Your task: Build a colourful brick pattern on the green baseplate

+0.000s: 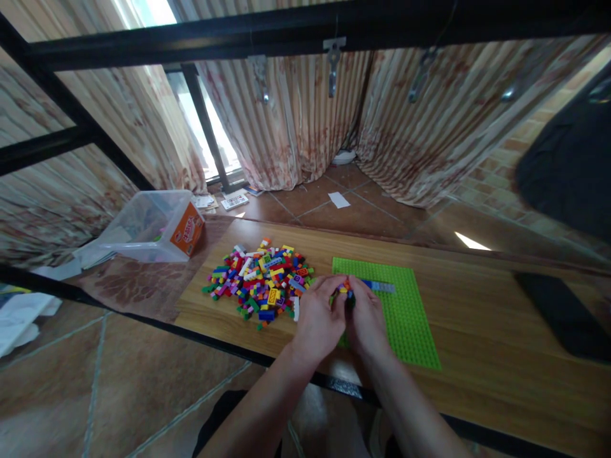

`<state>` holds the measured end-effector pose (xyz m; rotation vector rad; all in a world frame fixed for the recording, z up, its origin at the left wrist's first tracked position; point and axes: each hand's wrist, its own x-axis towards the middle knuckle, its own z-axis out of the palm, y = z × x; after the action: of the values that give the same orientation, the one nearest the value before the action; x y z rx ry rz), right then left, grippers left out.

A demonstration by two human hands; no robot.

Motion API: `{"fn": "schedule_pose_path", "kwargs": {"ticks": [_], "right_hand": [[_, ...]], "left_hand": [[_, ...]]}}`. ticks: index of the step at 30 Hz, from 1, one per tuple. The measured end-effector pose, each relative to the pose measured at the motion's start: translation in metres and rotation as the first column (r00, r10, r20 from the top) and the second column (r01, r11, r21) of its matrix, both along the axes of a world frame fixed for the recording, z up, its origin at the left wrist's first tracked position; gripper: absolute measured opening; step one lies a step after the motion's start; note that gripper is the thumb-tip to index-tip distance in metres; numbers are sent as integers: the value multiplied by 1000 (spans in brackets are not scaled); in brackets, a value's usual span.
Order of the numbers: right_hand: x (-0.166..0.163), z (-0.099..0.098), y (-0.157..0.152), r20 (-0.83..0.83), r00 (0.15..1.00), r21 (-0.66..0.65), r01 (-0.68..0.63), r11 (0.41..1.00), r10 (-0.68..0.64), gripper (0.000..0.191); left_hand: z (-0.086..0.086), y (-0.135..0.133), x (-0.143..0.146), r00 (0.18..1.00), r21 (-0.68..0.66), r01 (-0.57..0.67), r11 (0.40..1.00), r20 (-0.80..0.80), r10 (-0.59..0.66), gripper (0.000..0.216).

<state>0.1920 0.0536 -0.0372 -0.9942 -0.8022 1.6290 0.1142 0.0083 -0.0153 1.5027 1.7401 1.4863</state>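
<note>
My left hand [319, 316] and my right hand [366, 320] meet over the left part of a green baseplate [413, 324]. Between their closed fingertips they hold a few small building bricks [344, 288], orange, yellow and blue among them; the fingers hide most of these. Just beyond my right hand, a row of blue and grey bricks [383, 287] lies on the baseplate. To the left of my left hand spreads a heap of mixed coloured bricks [258, 280], with a white brick [296, 309] close to that hand.
A clear plastic box [143, 251] with an orange label stands left of the wooden table [477, 305]. A dark flat object [563, 312] lies at the table's right. Black metal bars [286, 38] cross overhead, and striped curtains [296, 121] hang behind.
</note>
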Motion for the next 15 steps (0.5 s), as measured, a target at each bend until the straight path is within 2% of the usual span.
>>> {"fn": "schedule_pose_path", "kwargs": {"ticks": [5, 9, 11, 13, 15], "right_hand": [[-1, 2, 0, -6, 1000, -115, -30, 993, 30, 31], [-2, 1, 5, 93, 993, -79, -70, 994, 77, 40], [-5, 1, 11, 247, 964, 8, -98, 995, 93, 44], [-14, 4, 19, 476, 876, 170, -178, 969, 77, 44], [-30, 8, 28, 681, 733, 347, -332, 877, 8, 43]], "left_hand": [[-1, -1, -5, 1000, -34, 2, 999, 21, -1, 27], [2, -4, -37, 993, -37, -113, 993, -43, 111, 27], [6, -8, -61, 971, -87, -220, 972, -115, 209, 25], [11, -14, -83, 926, -180, -342, 922, -230, 298, 23], [13, -19, -97, 875, -265, -437, 860, -348, 337, 22]]}}
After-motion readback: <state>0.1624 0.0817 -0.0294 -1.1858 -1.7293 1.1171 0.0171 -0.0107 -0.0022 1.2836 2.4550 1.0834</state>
